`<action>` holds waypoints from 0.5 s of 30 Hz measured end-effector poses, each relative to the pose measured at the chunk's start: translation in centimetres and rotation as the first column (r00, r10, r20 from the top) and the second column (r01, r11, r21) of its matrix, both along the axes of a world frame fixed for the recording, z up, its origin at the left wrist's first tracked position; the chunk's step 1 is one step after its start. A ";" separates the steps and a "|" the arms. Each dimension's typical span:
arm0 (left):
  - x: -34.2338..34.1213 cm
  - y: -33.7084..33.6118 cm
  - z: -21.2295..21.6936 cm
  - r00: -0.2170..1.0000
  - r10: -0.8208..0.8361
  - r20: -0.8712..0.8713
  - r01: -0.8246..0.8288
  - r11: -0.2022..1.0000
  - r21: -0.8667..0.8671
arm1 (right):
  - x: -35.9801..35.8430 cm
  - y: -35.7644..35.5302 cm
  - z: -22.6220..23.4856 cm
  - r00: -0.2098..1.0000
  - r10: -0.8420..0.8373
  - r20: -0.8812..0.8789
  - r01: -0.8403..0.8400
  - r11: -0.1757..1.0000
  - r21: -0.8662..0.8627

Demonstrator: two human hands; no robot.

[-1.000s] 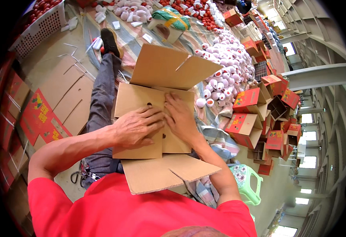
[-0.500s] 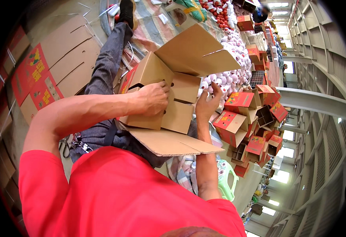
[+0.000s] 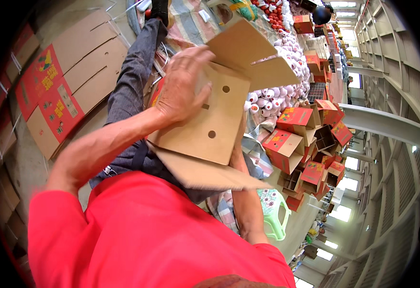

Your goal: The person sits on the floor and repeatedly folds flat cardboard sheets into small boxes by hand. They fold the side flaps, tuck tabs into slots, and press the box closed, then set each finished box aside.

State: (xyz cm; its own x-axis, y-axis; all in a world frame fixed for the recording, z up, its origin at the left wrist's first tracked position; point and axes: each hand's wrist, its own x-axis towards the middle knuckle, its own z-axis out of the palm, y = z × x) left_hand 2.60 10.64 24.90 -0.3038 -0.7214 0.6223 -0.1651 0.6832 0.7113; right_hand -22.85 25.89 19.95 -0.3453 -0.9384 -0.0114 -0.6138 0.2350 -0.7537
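A brown cardboard box (image 3: 219,115) rests across my lap. Its broad top panel, with two round holes, lies over the opening, while the far flap (image 3: 250,45) and near flap (image 3: 205,173) stick outward. My left hand (image 3: 183,84) is over the panel's left part, fingers stretched and thumb spread, slightly blurred; it holds nothing. Beyond the box's right side goes my right hand (image 3: 240,144), and its fingers are hidden behind the cardboard.
Flattened red-and-brown cartons (image 3: 70,79) lie on the floor at left. Fruit in white foam nets (image 3: 289,62) is heaped beyond the box. Open red boxes (image 3: 286,144) are piled at right, near a green stool (image 3: 278,216). Another person (image 3: 321,15) is far off.
The box's inner flaps showed before; now the broad holed panel covers them. My left hand has risen and opened from its curled pose. My right hand has slipped behind the box.
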 end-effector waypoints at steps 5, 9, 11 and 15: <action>-1.8 0.5 -2.0 0.986 -0.063 0.156 0.010 0.948 0.317 | 3.5 0.4 0.1 0.909 -0.111 0.401 0.199 0.962 -0.185; -0.6 -1.4 -2.3 0.930 -0.206 0.304 0.128 0.958 0.257 | 3.0 0.7 0.7 0.792 -0.121 0.599 0.258 0.955 -0.149; 0.6 -2.2 -2.1 0.888 -0.292 0.356 0.201 0.942 0.270 | 2.8 1.1 1.3 0.847 -0.065 0.528 0.156 0.979 -0.129; 1.9 -2.2 -1.4 0.811 -0.337 0.479 0.227 0.935 0.272 | 3.1 1.4 2.6 0.843 -0.103 0.528 0.140 0.990 -0.030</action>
State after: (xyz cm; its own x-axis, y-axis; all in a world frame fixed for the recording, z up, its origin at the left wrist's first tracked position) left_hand 4.50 8.48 23.46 -0.7459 -0.6419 0.1776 -0.3622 0.6147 0.7007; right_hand -19.76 27.32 22.60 -0.4166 -0.8942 -0.1637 -0.0931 0.2211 -0.9708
